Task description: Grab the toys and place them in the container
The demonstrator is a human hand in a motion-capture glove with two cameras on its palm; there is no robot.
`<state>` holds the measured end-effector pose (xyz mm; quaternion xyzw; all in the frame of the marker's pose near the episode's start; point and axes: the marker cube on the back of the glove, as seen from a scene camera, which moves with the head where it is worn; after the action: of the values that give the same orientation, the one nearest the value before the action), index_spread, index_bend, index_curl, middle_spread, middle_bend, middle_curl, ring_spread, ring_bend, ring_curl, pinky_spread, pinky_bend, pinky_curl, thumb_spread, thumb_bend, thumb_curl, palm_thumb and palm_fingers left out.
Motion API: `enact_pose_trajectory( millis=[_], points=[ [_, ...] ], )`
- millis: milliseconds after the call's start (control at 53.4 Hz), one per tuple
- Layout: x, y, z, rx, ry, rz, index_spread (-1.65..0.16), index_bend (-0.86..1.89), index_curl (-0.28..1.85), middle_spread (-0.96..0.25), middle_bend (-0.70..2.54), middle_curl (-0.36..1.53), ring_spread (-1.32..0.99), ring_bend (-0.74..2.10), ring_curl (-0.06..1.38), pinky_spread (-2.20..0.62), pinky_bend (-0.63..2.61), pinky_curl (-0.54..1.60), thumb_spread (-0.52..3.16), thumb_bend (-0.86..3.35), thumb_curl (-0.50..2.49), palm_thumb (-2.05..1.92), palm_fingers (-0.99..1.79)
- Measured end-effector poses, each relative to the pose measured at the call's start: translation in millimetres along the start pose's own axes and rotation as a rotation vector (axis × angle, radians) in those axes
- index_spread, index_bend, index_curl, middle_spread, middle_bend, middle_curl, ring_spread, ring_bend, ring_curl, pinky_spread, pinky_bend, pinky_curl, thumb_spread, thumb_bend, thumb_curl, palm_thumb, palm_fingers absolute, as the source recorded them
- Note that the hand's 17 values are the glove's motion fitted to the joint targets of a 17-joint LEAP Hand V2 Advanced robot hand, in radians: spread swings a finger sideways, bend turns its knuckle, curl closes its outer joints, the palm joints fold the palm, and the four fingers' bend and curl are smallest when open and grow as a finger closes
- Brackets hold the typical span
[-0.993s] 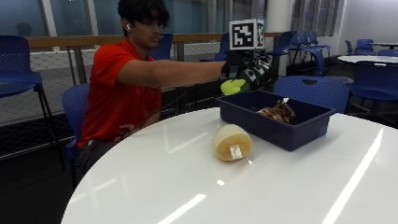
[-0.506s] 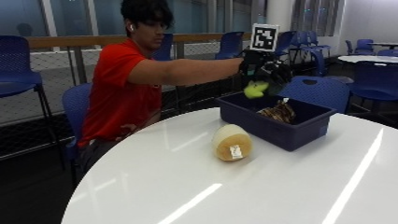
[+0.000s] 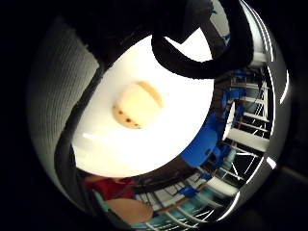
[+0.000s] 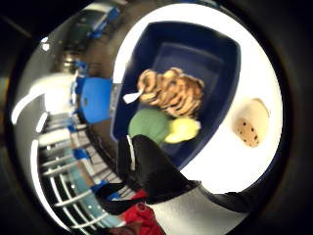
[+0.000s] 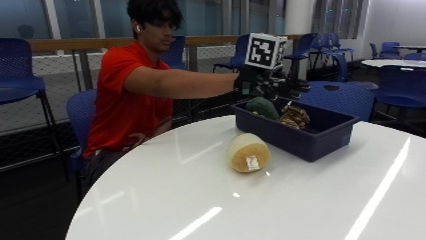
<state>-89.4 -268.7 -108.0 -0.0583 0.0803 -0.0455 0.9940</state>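
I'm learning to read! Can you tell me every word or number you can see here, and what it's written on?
No words or numbers can be read here.
Small white sticker on the tan toy on the table: print too small to read.
White tag on the brown toy in the blue container: nothing readable.
Green and yellow toy: no text.

The person wears a red short-sleeved shirt [image 5: 123, 100]; the forearm [image 5: 180, 84] is uncovered. A small white earbud [image 5: 138, 29] sits in the ear. The right hand [image 5: 263, 84] is covered by a black glove with black straps. In the palm views, black strap loops [image 3: 202, 53] and a black strap with a white stripe [image 4: 146, 171] border the field.
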Motion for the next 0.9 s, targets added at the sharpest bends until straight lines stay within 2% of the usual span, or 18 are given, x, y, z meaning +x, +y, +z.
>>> enact_pose_trajectory(
  millis=[337,899],
  points=[
    [78.5,9.8,60.4,-0.091,-0.05,0.153,-0.29,0.06,0.24,-0.03,0.09,0.31,0.03,0.16,0.38,0.14,1.1,0.38,0.97,-0.09,0.32,-0.11,-0.31],
    [90.4,8.0,120.5,-0.116,-0.097,0.183,-0.31,0.09,0.16,-0.03,0.13,0.24,0.05,0.17,0.32,0.16,1.18,0.38,0.95,-0.08,0.23,-0.1,-0.25]
  ],
)
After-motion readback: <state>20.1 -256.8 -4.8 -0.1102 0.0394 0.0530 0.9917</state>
